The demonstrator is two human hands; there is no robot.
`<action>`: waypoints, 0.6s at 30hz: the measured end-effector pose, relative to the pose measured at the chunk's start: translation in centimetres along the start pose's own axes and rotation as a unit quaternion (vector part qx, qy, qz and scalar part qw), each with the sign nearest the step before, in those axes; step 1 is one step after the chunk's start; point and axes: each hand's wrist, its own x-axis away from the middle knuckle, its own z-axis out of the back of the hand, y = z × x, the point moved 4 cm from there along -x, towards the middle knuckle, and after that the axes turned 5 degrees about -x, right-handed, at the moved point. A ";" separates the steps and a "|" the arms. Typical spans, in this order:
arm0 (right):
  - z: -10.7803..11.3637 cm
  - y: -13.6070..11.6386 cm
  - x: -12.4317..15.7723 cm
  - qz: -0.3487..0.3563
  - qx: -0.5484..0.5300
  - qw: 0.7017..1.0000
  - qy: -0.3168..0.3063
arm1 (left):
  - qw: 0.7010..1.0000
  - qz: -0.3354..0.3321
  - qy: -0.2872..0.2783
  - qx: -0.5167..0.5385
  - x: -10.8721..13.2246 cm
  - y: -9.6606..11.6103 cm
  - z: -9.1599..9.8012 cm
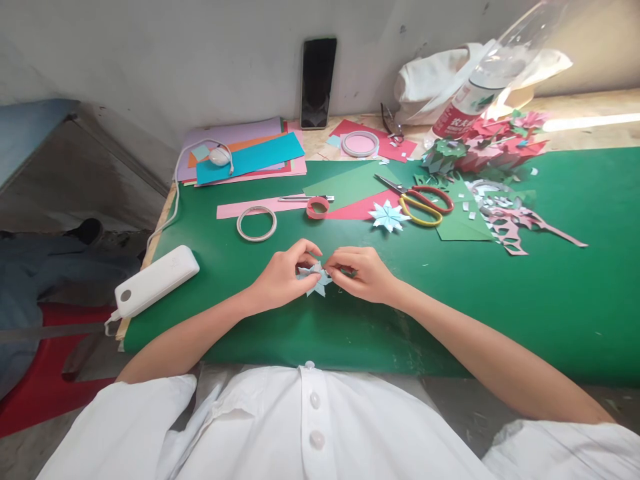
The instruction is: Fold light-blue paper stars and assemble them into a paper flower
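A pale blue paper flower point(318, 287) with pointed petals is between my hands, just above the green table cover. My left hand point(287, 275) holds it from the left, thumb on top and fingers curled round. The fingers of my right hand point(364, 275) are pinched together at its right edge, touching a petal. A second pale blue paper flower point(389, 216) lies spread on the table, beside scissors point(420, 200) with red and yellow handles. Nearer my left hand are a roll of narrow tape point(257, 224) and a small ring of red-pink paper point(317, 208).
Coloured paper sheets point(250, 160) lie at the back left, a white power bank point(157, 281) at the left edge. A phone point(319, 83) leans on the wall. At the right are paper scraps point(515, 227), finished paper flowers point(493, 143) and a plastic bottle point(470, 107).
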 end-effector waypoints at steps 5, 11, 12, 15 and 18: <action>0.2 -0.1 0.2 0.047 0.095 0.994 -0.006 | 1.000 0.001 0.002 -0.001 -0.1 -0.1 0.1; 0.6 -0.1 0.2 0.072 0.130 0.989 0.006 | 1.000 0.006 0.011 -0.006 -0.1 -0.2 0.2; 0.6 0.0 0.2 0.070 0.125 0.990 0.005 | 1.000 0.005 0.012 -0.007 -0.1 -0.2 0.2; 0.6 -0.1 0.1 0.072 0.129 0.989 0.006 | 1.000 0.005 0.010 -0.010 -0.1 -0.2 0.2; 0.3 -0.3 0.2 0.077 0.146 0.986 0.009 | 1.000 0.009 0.009 -0.010 -0.2 -0.3 0.1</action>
